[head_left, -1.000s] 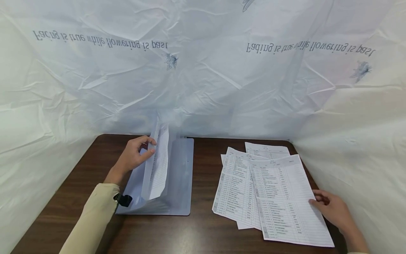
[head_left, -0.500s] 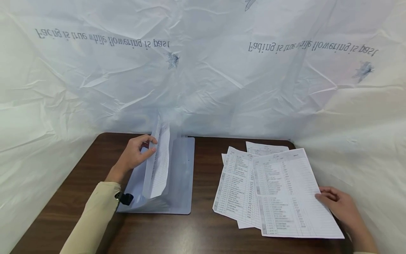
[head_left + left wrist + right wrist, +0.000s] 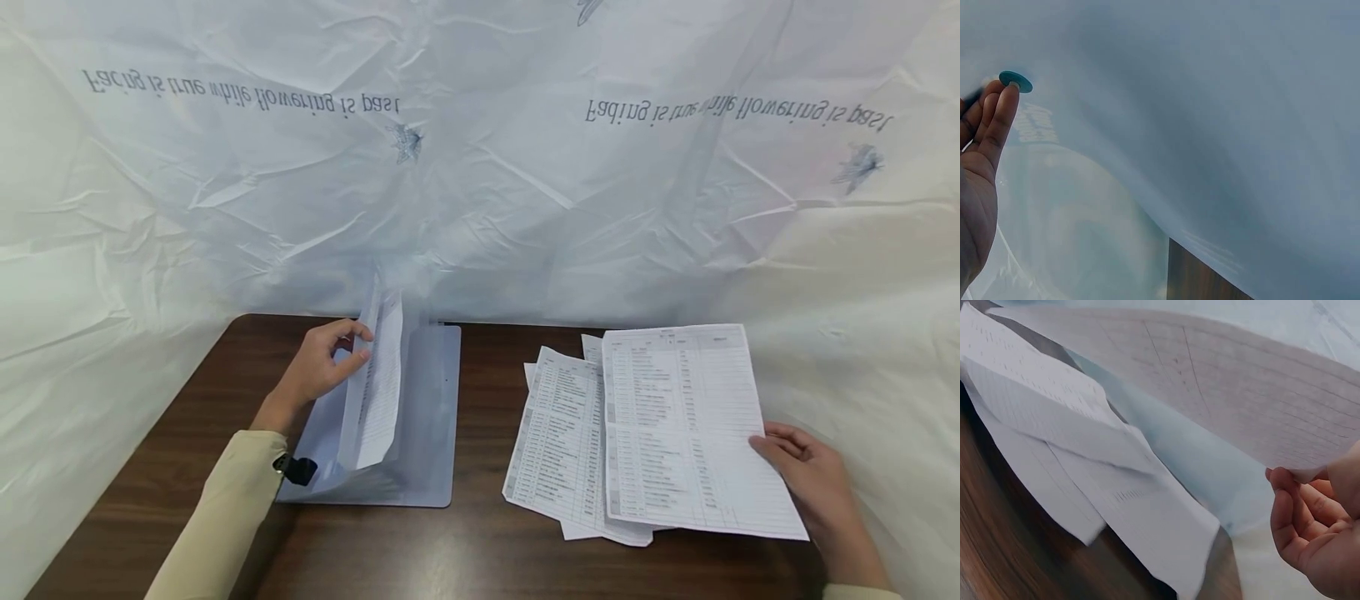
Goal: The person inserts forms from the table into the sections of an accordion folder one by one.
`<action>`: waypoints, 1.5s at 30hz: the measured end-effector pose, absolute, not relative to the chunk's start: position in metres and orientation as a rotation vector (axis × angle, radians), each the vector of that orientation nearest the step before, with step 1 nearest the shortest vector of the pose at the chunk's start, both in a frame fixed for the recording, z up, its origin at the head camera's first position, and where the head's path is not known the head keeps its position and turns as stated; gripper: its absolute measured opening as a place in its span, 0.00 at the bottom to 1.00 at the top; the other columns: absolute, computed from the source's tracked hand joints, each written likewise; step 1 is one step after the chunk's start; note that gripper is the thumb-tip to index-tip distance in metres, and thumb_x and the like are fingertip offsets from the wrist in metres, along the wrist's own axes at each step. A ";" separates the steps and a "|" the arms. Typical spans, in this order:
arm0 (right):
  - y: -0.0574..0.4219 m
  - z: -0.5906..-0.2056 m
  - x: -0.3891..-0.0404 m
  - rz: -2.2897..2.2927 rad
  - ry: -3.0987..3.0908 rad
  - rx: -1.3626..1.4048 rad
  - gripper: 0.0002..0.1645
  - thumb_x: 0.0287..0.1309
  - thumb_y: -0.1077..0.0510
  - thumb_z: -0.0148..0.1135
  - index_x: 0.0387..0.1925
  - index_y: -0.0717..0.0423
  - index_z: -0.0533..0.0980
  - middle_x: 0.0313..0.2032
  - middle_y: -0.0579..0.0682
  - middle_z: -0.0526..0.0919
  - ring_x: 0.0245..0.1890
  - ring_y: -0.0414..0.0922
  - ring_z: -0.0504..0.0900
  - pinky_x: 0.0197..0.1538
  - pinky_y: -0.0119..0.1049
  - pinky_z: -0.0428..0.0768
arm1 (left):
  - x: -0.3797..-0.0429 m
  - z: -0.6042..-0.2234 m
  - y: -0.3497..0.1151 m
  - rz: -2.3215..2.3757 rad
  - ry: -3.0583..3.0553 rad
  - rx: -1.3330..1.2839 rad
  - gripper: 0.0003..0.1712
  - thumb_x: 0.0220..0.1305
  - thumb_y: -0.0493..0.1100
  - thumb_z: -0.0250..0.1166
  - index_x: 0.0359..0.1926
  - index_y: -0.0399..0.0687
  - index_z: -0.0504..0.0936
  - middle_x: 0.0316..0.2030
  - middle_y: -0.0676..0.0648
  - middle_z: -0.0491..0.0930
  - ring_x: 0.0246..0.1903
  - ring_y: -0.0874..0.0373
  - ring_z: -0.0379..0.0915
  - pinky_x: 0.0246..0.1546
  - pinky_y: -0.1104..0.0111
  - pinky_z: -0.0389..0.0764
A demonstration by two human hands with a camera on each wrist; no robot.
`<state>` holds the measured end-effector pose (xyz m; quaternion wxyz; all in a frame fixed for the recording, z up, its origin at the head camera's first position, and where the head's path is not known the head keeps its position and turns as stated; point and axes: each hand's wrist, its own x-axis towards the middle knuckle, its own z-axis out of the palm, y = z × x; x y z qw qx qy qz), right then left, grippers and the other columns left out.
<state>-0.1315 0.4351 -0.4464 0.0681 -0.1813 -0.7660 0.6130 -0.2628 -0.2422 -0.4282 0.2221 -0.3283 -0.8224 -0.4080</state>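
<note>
On the left of the head view, my left hand (image 3: 324,360) grips the raised front flap of a translucent plastic document folder (image 3: 437,417). In the left wrist view its fingertips are at a round teal button (image 3: 1016,82) on the folder. A printed sheet (image 3: 382,392) stands tilted in the open folder. My right hand (image 3: 813,471) pinches the right edge of another printed sheet (image 3: 675,425), thumb on the printed face. This sheet is lifted above several printed papers (image 3: 551,442), as the right wrist view shows, and covers part of them.
Everything lies on a dark brown wooden table (image 3: 450,550). A white plastic curtain (image 3: 480,208) with printed lettering hangs behind the table and along both sides, close to its edges. A small black device (image 3: 294,469) is strapped to the left wrist.
My right hand has moved a little right and away from me, raising its sheet off the papers and turning it straighter. The left hand and folder have stayed nearly still.
</note>
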 end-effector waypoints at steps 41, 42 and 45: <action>0.302 -0.412 -0.178 2.047 -2.179 -0.228 0.14 0.63 0.57 0.71 0.48 0.57 0.79 0.34 0.41 0.88 0.30 0.39 0.86 0.31 0.32 0.83 | -0.263 -0.429 -0.245 -1.139 -2.268 -0.927 0.12 0.61 0.30 0.68 0.46 0.42 0.83 0.41 0.46 0.84 0.37 0.63 0.75 0.35 0.66 0.80; 0.300 -0.412 -0.179 2.057 -2.174 -0.219 0.13 0.63 0.58 0.70 0.47 0.56 0.79 0.33 0.41 0.88 0.30 0.38 0.85 0.31 0.32 0.83 | -0.263 -0.430 -0.245 -1.141 -2.268 -0.932 0.12 0.61 0.30 0.68 0.46 0.42 0.83 0.41 0.46 0.84 0.37 0.63 0.75 0.36 0.66 0.80; 0.291 -0.412 -0.182 2.078 -2.166 -0.210 0.12 0.64 0.58 0.70 0.46 0.57 0.80 0.33 0.40 0.88 0.30 0.38 0.85 0.32 0.32 0.83 | -0.264 -0.430 -0.244 -1.150 -2.267 -0.939 0.13 0.61 0.30 0.68 0.47 0.42 0.83 0.42 0.45 0.84 0.38 0.62 0.76 0.37 0.66 0.80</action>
